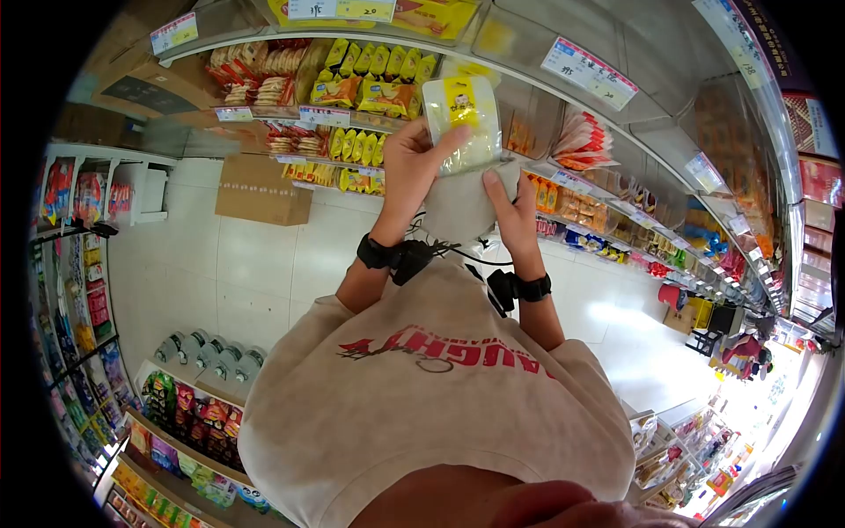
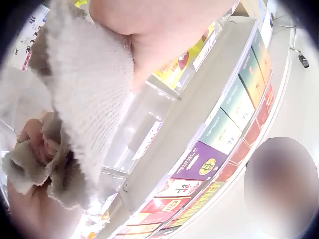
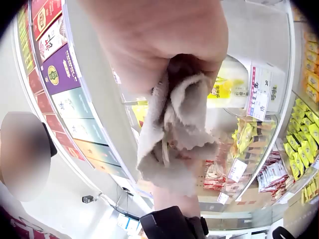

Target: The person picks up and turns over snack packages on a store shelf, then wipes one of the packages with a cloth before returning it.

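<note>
In the head view, my left hand (image 1: 410,167) pinches a clear plastic packet (image 1: 482,101) with a yellow label, its thumb across the front. My right hand (image 1: 518,211), just to the right, grips a light grey cloth (image 1: 458,204), which overlaps the packet's lower end. Crumpled folds of the cloth (image 3: 174,124) hang below my right hand (image 3: 164,40) in the right wrist view, with the packet (image 3: 234,82) upright behind. The left wrist view has the cloth (image 2: 87,74) stretching down beside my left hand (image 2: 164,25); the left fingertips are hidden there.
Shop shelves with price tags (image 1: 588,72) curve in front and to the right. Yellow snack packets (image 1: 370,95) fill a bin behind the hands. A cardboard box (image 1: 264,189) stands on the tiled floor at left. Boxed goods (image 2: 207,159) line a shelf in the left wrist view.
</note>
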Motion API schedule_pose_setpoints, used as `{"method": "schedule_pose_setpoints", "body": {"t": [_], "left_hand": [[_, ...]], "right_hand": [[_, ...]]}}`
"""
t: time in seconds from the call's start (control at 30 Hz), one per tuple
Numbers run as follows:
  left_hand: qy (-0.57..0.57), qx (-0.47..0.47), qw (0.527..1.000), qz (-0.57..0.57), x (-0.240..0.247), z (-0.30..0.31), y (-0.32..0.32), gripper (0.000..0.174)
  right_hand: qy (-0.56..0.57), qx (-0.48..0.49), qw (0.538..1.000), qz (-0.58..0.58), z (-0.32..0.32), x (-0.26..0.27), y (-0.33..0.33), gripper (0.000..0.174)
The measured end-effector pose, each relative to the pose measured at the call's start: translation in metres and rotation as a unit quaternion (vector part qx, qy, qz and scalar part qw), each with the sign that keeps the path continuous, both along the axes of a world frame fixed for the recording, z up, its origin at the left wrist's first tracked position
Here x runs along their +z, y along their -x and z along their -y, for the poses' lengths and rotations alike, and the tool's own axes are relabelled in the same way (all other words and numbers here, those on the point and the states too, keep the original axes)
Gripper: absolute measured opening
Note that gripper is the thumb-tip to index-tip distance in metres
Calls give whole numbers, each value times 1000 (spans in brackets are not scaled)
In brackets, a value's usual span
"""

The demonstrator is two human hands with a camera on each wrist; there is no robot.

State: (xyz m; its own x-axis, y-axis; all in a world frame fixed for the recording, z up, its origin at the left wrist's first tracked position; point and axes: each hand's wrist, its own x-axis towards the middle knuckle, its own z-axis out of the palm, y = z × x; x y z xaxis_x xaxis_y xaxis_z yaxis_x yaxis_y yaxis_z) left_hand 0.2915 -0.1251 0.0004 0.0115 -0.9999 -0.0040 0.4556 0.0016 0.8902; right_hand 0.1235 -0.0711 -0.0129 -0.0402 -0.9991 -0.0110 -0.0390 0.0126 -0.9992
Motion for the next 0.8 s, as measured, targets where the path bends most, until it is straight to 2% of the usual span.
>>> {"method": "schedule_pose_setpoints", "body": {"t": [0.07,0.13,0.17,0.23,0.37,0.43,0.47,0.5,0.57,0.6,0.7,0.73,0.8], "left_hand": [[1,0,1000,19,0,0,3,24],[6,-80,993,86,-5,2,1,23],[9,-119,986,118,-6,3,1,22],[13,-136,980,145,-1,4,2,22],[58,-193,962,186,-17,13,-2,21],[194,-66,953,221,-11,5,2,20],[194,-34,960,200,-9,3,5,17],[195,-1,965,178,-7,2,8,15],[58,-3,997,58,-8,6,12,9],[6,-29,998,60,2,9,8,8],[87,7,977,196,-7,11,10,23],[80,-3,977,195,-7,7,11,23],[70,-25,978,196,-2,-1,17,24]], "right_hand": [[-4,9,1000,-18,6,1,5,31],[22,19,997,-71,18,11,11,30],[36,5,998,-60,23,17,12,29],[66,-20,997,-36,30,27,10,26],[41,-84,995,28,36,34,15,24],[-12,-139,985,97,35,36,15,25],[-15,-157,979,132,35,36,10,26],[4,-127,987,95,32,31,8,25],[39,-68,997,19,20,18,3,25],[61,-46,995,-57,14,21,-4,27],[30,-46,994,-95,8,9,8,32],[49,-89,978,-180,9,11,13,29],[95,-90,967,-219,10,7,19,32]]}}
